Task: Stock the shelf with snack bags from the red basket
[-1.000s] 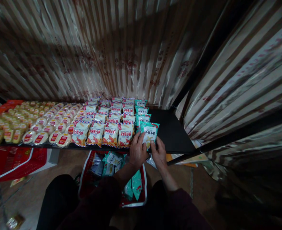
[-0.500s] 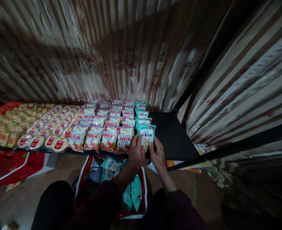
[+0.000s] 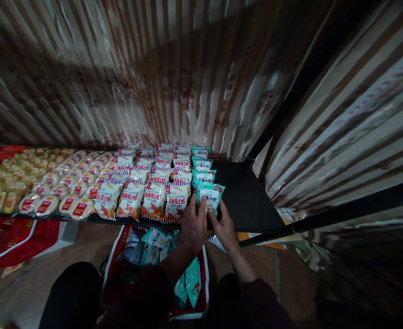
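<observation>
A teal-and-white snack bag point(image 3: 212, 193) stands at the front of a row on the black shelf, tilted slightly back. My left hand point(image 3: 193, 228) grips its left side, with fingers on its front face. On the lower right side, my right hand point(image 3: 225, 226) closes on the same bag with thumb and fingers. Behind it are more teal bags point(image 3: 204, 164) in a line. Just left of my left hand stand rows of white-and-red snack bags point(image 3: 177, 201) with striped tops.
Wrapped round cakes point(image 3: 81, 208) and small yellow packets point(image 3: 11, 198) fill the left of the black shelf point(image 3: 252, 205). Below, a red basket point(image 3: 205, 292) holds more teal bags. A dark metal post point(image 3: 273, 121) rises at the right, before striped curtains point(image 3: 201, 68).
The front teal bag has tilted and shifted slightly to the right in my hands. My left fingers have moved a little across its face. The whole view has shifted slightly.
</observation>
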Demonstrator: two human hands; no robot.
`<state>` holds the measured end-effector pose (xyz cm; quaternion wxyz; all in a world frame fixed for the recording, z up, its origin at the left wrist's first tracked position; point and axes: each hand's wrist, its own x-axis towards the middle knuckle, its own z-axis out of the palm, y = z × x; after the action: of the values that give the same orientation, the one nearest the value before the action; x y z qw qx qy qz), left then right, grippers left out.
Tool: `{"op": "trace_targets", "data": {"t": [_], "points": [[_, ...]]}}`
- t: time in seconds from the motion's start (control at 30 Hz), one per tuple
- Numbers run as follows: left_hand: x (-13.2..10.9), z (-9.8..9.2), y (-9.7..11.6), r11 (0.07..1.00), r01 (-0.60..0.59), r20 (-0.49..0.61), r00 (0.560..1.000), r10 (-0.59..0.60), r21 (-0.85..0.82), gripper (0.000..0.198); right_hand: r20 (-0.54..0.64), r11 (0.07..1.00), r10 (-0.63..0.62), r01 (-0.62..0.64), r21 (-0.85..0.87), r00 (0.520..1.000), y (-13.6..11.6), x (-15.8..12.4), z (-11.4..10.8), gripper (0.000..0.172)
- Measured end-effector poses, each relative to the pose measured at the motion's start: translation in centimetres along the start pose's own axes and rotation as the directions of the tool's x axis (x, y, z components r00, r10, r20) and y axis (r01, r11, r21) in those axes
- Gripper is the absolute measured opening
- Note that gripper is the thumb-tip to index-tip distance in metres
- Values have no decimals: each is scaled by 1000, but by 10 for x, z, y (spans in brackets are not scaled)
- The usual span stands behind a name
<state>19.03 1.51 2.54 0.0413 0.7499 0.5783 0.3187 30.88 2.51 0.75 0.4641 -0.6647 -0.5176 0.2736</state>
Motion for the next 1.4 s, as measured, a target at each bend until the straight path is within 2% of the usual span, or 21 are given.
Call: {"op": "trace_targets", "data": {"t": [0.27, 0.5, 0.77, 0.93, 1.23, 1.4], "points": [[-4, 3, -1, 1000, 12, 13, 1000, -12, 24, 55, 55, 981, 99, -107, 165, 994, -7, 25, -10, 83], [-3, 2, -1, 1000, 17, 28, 999, -17, 18, 58, 96, 980, 8, -27, 198, 995, -22, 41, -7, 74], [-3, 6, -1, 999, 25, 48, 998, -27, 34, 53, 122, 984, 16, -37, 172, 992, -23, 44, -2, 63], [-4, 6, 0, 999, 33, 47, 998, -34, 35, 54, 96, 985, -12, -5, 173, 995, -16, 46, 1, 60], [-9, 5, 0, 999, 11, -7, 1000, -11, 37, 55, 56, 982, 22, -32, 188, 998, -2, 40, 1, 75], [-13, 2, 3, 1000, 4, 8, 1000, -4, 11, 55, -19, 991, 18, -16, 130, 1000, -2, 34, -3, 75]]}}
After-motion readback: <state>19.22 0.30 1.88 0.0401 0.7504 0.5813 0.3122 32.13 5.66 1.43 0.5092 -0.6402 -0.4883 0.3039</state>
